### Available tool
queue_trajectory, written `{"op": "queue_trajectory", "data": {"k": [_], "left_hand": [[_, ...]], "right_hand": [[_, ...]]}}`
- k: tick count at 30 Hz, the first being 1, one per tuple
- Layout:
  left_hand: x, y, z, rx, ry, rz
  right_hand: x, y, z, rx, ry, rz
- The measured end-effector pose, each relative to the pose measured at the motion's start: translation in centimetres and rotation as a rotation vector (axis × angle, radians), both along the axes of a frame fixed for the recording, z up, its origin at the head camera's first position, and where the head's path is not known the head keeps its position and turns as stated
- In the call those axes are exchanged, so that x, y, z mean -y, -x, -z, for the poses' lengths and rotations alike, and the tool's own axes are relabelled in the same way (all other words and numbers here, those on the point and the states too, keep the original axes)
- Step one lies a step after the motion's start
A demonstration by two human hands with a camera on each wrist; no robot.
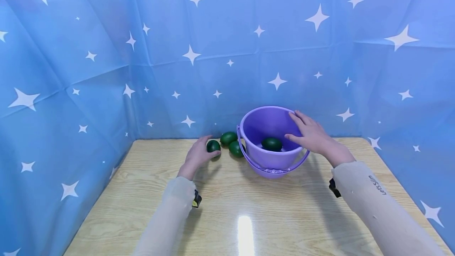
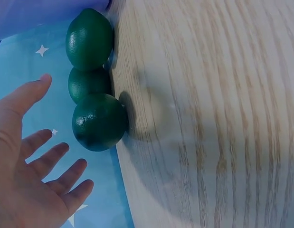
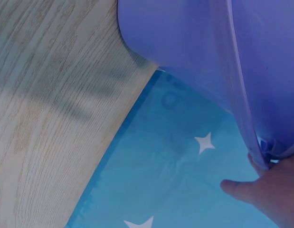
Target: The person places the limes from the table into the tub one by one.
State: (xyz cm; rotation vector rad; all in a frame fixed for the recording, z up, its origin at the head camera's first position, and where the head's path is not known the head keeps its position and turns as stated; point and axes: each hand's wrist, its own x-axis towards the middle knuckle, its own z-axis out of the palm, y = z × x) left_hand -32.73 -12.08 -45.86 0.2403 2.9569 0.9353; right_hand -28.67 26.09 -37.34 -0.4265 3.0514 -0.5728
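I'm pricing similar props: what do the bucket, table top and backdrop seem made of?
Bucket: probably plastic, smooth, slightly shiny; its even purple wall looks molded.
Table top: wood or wood-look laminate, glossy; grain shows and light glares off it.
Backdrop: fabric or thin sheeting, fairly matte; fold lines show.

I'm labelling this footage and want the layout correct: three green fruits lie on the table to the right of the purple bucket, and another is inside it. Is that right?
Not quite: the side is wrong. The head view shows the three green fruits on the table to the left of the purple bucket, with another green fruit inside it.
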Motion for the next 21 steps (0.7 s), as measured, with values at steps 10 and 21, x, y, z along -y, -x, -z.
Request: {"op": "queue_trajectory", "data": {"k": [10,21], "left_hand": [[0.0,0.4,0.6,0.012,-0.007,0.0],[0.0,0.6,1.4,0.026,-0.03,0.009]], "right_hand": [[0.0,0.0,-0.1,-0.006,-0.003,-0.004],[0.0,0.0,0.0,0.001,0.001,-0.002]]}}
